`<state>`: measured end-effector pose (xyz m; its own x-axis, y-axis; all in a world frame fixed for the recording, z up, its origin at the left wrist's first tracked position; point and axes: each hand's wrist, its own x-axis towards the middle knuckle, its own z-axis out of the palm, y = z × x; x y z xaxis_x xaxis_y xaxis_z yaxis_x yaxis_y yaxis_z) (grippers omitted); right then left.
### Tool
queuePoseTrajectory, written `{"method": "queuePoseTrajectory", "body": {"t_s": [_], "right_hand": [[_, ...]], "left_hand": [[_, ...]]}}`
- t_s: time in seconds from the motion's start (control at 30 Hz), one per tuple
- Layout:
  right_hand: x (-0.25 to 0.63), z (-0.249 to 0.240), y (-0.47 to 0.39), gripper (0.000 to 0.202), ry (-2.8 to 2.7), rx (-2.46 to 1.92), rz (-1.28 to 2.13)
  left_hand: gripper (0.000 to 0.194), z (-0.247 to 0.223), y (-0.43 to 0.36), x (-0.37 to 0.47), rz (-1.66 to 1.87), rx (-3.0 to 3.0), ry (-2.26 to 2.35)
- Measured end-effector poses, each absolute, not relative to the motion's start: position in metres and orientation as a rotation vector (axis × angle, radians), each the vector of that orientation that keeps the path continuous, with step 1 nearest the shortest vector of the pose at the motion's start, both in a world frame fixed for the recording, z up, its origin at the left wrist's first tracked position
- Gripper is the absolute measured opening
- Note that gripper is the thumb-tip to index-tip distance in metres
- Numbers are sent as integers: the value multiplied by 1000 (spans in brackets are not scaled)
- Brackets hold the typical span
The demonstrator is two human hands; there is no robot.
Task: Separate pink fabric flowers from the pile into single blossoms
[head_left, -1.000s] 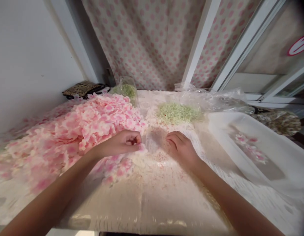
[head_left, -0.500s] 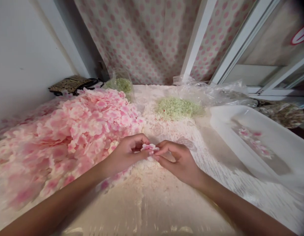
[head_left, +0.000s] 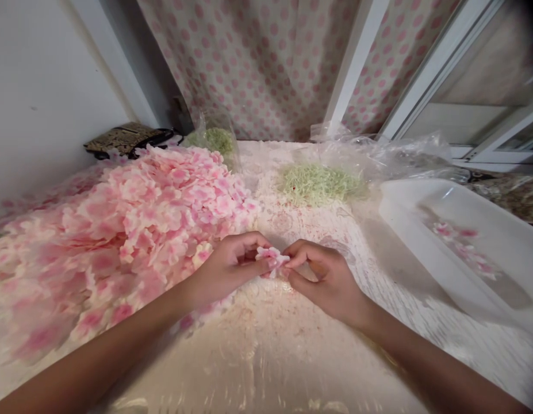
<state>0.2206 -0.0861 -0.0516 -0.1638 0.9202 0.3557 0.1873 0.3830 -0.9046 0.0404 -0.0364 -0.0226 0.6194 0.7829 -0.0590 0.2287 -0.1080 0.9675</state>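
A small pink-and-white artificial flower (head_left: 270,255) is held between my two hands above the middle of the table. My left hand (head_left: 232,261) pinches it from the left, with thumb and fingers closed on its petals. From the right, my right hand (head_left: 324,276) grips the flower's edge between thumb and fingertips. What lies under the fingertips is hidden. Left of my hands spreads a big heap of pink artificial flowers (head_left: 163,195), reaching close to my left wrist.
A white tray (head_left: 404,213) on the right holds several flowers (head_left: 464,247). Pale green stems (head_left: 322,184) lie in a pile at the back, near clear plastic bags (head_left: 387,155). Behind the heap are a bag of green pieces (head_left: 217,141) and a patterned pouch (head_left: 128,138).
The view has shifted slightly, so most things sit a little further right. The flower has tilted between my fingers, which keep their pinch on it.
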Motion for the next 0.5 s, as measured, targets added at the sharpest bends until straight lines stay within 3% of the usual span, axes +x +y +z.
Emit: {"method": "queuePoseTrajectory", "body": {"t_s": [0.17,0.27,0.33,0.4,0.5], "right_hand": [[222,-54,-85,9,-1636,-1107,931],[228,-52,-82,18,-1581,-1212,943],[234,-50,-78,10,-1520,-1246,956],[239,-46,-75,2,-1448,-1189,1043],[241,-42,-74,6,-1434,-965,1214]], "left_hand": [[9,-22,-40,42,581,1710,812],[10,-23,-41,43,652,1720,817],[9,-23,-41,43,743,1733,859],[3,-23,-39,41,837,1788,865],[12,-24,-36,39,960,1953,765]]}}
